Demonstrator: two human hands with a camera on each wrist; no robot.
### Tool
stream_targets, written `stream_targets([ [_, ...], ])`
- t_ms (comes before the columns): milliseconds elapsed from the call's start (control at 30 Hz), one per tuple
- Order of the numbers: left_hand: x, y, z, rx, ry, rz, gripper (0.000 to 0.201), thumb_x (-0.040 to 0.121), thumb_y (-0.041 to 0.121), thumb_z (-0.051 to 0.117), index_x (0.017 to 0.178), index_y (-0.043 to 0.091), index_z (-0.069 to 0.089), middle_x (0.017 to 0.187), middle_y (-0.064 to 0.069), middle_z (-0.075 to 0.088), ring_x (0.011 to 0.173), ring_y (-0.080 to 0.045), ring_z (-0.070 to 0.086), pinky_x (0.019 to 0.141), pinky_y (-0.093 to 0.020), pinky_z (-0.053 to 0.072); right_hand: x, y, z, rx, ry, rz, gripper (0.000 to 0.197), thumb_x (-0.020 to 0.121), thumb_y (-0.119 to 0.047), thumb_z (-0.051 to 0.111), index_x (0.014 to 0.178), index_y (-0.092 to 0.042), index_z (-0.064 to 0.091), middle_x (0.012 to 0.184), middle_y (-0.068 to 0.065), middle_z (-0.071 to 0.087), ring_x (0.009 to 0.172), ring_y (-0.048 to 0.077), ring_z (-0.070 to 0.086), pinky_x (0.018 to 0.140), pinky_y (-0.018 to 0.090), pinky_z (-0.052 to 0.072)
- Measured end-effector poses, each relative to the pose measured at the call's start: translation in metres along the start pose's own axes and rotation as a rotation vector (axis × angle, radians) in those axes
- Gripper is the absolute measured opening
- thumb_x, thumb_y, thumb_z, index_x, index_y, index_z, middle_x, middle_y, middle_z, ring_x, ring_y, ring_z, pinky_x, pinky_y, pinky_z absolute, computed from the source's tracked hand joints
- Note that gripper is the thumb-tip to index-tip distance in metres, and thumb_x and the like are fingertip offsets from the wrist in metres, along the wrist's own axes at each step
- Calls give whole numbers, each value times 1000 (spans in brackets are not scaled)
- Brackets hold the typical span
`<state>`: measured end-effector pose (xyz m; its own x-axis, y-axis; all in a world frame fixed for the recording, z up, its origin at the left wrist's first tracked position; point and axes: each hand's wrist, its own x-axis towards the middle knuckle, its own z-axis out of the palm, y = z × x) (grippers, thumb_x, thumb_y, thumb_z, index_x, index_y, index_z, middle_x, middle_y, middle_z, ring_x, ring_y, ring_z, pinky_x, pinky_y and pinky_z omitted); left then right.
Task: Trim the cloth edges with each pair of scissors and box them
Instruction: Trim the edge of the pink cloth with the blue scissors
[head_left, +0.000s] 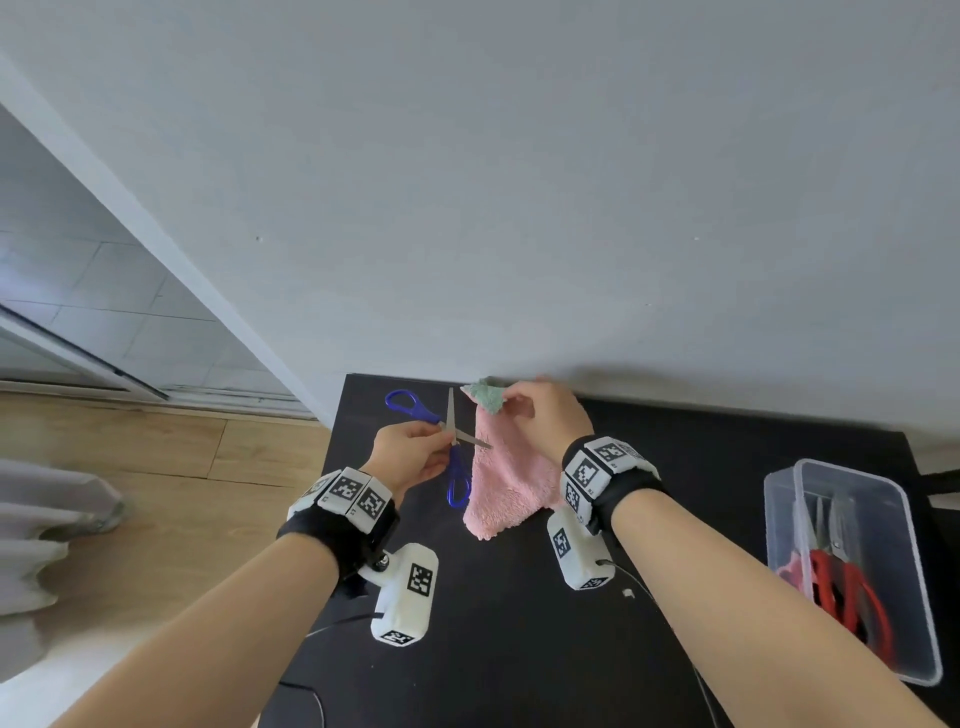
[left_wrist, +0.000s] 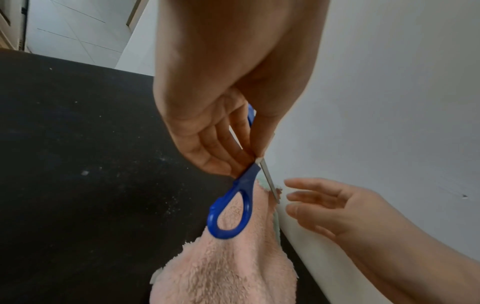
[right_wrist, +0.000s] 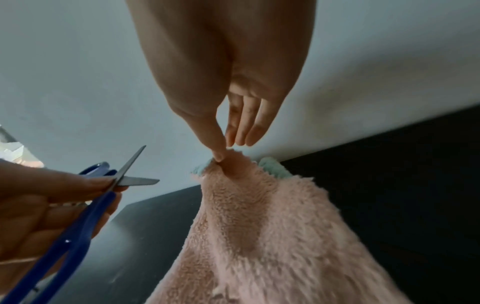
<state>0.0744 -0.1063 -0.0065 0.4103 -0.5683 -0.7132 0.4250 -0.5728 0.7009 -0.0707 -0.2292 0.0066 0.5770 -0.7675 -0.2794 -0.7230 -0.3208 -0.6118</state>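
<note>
The blue scissors (head_left: 451, 441) are up over the black table (head_left: 519, 649), on the left. Our left hand (head_left: 410, 457) pinches them at the middle, and the blades are spread apart. Next, our right hand (head_left: 545, 415) pinches the top of the pink cloth (head_left: 506, 488). On the far right, red scissors (head_left: 847, 587) lie in the clear box (head_left: 878, 499).

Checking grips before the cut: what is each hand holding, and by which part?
Left hand pinches the open blue scissors near the pivot, not through the loops. Right hand pinches the pink cloth at its top corner.
</note>
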Motion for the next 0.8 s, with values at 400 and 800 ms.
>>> stream_targets([
  [400,15,1,-12,13,5,-43,22,82,16,72,101,4,69,88,-9,70,71,-15,65,77,-27,55,35,-11,15,-226,-23,-68,21,93,-20,53,97,-17,73,106,4,63,98,23,59,74,33,48],
  [800,-33,26,-7,14,-80,86,20,82,14,72,97,2,69,79,-6,72,67,-10,69,80,-27,54,-16,-40,-20,381,-57,-109,17,83,-29,70,80,-13,73,79,3,71,77,12,63,77,26,48],
])
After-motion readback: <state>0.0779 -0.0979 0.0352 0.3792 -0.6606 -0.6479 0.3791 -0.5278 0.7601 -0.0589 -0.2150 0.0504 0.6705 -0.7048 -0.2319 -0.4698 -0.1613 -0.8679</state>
